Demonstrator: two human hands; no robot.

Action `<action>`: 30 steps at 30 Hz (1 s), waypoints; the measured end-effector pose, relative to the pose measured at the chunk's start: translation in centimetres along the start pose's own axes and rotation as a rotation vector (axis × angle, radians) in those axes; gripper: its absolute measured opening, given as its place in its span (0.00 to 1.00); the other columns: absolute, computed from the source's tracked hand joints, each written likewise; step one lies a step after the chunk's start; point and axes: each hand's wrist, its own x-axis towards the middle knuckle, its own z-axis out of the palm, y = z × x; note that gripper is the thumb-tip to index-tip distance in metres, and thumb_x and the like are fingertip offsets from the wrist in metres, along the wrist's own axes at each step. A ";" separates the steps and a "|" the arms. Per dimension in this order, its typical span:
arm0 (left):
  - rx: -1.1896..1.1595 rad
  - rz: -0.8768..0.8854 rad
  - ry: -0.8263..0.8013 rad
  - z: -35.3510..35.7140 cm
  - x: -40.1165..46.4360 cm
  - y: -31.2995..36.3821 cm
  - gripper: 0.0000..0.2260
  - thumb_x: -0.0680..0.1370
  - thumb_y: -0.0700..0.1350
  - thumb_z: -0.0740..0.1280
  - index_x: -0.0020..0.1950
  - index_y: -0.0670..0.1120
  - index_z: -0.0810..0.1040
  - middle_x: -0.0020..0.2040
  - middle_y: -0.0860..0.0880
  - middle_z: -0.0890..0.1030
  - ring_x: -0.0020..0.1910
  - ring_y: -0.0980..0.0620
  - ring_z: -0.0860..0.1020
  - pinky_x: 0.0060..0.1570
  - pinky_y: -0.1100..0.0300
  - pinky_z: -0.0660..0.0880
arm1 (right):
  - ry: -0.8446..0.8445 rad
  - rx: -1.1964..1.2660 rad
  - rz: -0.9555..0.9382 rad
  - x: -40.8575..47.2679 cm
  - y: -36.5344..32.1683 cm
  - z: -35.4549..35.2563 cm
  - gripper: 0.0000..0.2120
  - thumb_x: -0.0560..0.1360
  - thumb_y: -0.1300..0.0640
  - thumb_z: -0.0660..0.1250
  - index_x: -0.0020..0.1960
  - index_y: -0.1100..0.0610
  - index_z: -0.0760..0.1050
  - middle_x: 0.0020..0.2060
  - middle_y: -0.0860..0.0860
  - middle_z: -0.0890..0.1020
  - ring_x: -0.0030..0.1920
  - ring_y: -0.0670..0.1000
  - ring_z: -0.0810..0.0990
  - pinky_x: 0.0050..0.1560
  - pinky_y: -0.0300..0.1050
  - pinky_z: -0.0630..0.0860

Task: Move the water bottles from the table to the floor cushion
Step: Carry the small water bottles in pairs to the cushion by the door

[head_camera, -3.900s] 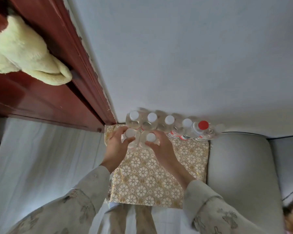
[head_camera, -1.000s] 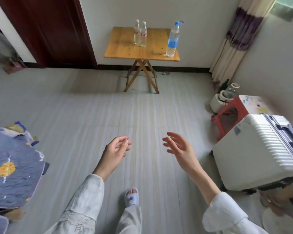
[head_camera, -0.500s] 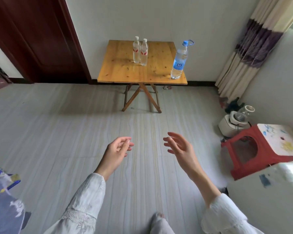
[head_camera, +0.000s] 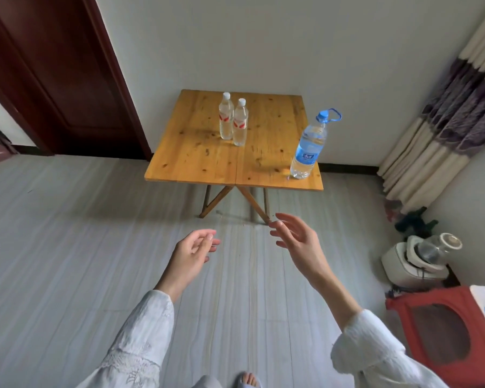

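Observation:
A small wooden folding table (head_camera: 196,161) stands against the far wall. Two small clear bottles with white caps and red labels stand side by side near its middle, one at left (head_camera: 226,116) and one at right (head_camera: 240,123). A larger bottle with a blue cap and blue label (head_camera: 308,147) stands at the table's front right corner. My left hand (head_camera: 192,254) and my right hand (head_camera: 297,242) hang over the floor in front of the table, both empty with fingers loosely apart. The floor cushion is out of view.
A dark red door (head_camera: 56,77) is at the left of the table. Striped curtains (head_camera: 445,113) hang at the right. On the floor at right sit a white appliance (head_camera: 415,261) and a red plastic stool (head_camera: 443,334). Grey floor (head_camera: 67,247) lies between me and the table.
Earlier my hands set small bottles down on the patterned cushion. Since then the view has turned to the table, which has come closer; both hands stay empty and raised.

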 end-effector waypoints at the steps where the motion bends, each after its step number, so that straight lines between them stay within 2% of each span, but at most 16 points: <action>1: 0.002 -0.004 0.000 0.2 1.6 0.2 0.08 0.80 0.44 0.57 0.54 0.49 0.75 0.49 0.53 0.80 0.52 0.56 0.78 0.52 0.60 0.75 | -0.009 -0.007 0.000 1.7 0.0 -0.1 0.11 0.75 0.52 0.63 0.57 0.52 0.73 0.50 0.52 0.82 0.51 0.47 0.81 0.54 0.46 0.78; 9: -0.011 -0.016 -0.021 -0.3 15.7 0.6 0.08 0.80 0.46 0.57 0.52 0.52 0.75 0.50 0.52 0.81 0.52 0.56 0.78 0.51 0.61 0.75 | -0.011 -0.013 0.021 15.9 0.4 1.0 0.07 0.75 0.53 0.63 0.53 0.47 0.74 0.49 0.51 0.83 0.50 0.46 0.81 0.53 0.45 0.77; 12: -0.021 -0.002 -0.040 -1.2 22.8 1.1 0.08 0.80 0.46 0.57 0.51 0.53 0.75 0.50 0.53 0.81 0.52 0.56 0.78 0.50 0.61 0.75 | 0.017 -0.002 0.032 22.5 0.3 2.1 0.08 0.75 0.53 0.63 0.54 0.50 0.74 0.49 0.51 0.82 0.50 0.45 0.81 0.52 0.43 0.77; 16: -0.023 -0.025 -0.053 -3.5 31.1 2.3 0.08 0.80 0.46 0.57 0.50 0.54 0.76 0.49 0.52 0.81 0.51 0.56 0.79 0.53 0.57 0.75 | 0.026 0.001 0.095 30.3 -0.4 4.2 0.12 0.76 0.53 0.62 0.57 0.55 0.74 0.48 0.51 0.82 0.48 0.47 0.81 0.48 0.42 0.78; 20: -0.009 -0.030 -0.059 -5.1 38.4 3.4 0.09 0.80 0.45 0.57 0.49 0.53 0.75 0.49 0.51 0.81 0.51 0.54 0.79 0.51 0.57 0.75 | 0.034 0.010 0.118 36.4 -0.8 5.5 0.14 0.76 0.52 0.61 0.59 0.55 0.73 0.49 0.50 0.82 0.49 0.46 0.81 0.47 0.42 0.79; 27: 0.052 -0.039 -0.092 -5.2 48.9 4.4 0.07 0.80 0.46 0.57 0.53 0.53 0.74 0.50 0.53 0.80 0.51 0.57 0.78 0.51 0.59 0.74 | 0.040 -0.013 0.148 46.3 -0.6 6.6 0.14 0.76 0.53 0.61 0.60 0.55 0.72 0.51 0.52 0.81 0.51 0.47 0.80 0.48 0.41 0.78; 30: 0.076 -0.046 -0.089 -4.8 53.1 4.9 0.08 0.79 0.47 0.57 0.57 0.52 0.72 0.55 0.51 0.78 0.55 0.56 0.76 0.56 0.58 0.73 | 0.046 -0.007 0.169 51.1 -0.4 6.4 0.15 0.76 0.53 0.61 0.60 0.57 0.72 0.52 0.54 0.81 0.51 0.49 0.80 0.47 0.41 0.78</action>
